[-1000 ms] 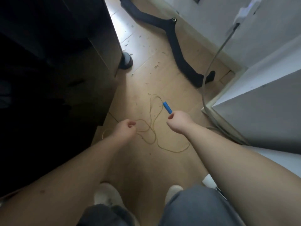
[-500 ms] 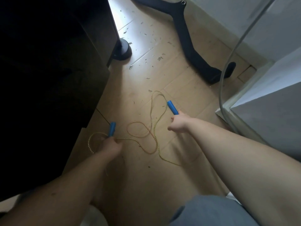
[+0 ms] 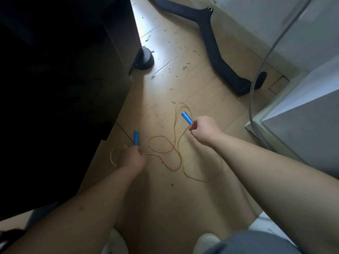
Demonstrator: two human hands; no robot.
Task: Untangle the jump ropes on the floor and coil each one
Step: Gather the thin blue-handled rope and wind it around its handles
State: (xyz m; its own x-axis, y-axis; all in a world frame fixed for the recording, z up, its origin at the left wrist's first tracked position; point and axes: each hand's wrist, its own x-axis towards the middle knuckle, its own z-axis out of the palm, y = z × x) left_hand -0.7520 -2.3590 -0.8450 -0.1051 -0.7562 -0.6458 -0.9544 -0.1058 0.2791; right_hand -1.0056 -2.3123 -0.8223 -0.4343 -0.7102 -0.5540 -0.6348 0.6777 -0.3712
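A thin yellow jump rope [image 3: 177,153] lies in loose crossing loops on the wooden floor between my hands. My left hand [image 3: 131,159] grips one blue handle [image 3: 136,138], which stands up out of my fist. My right hand [image 3: 204,130] grips the other blue handle [image 3: 186,117], which points up and to the left. A small loop of the rope curls out to the left of my left hand. Only this one rope is visible.
A dark cabinet [image 3: 64,88] fills the left side, with a round black foot [image 3: 145,58] at its corner. A black bent bar [image 3: 218,57] lies on the floor ahead. A grey cable [image 3: 256,85] hangs beside a white unit [image 3: 302,116] on the right. Small debris litters the floor.
My left hand moved left from the rope's middle and took hold of the second blue handle. My right hand kept its handle. The rope loops spread wider on the floor.
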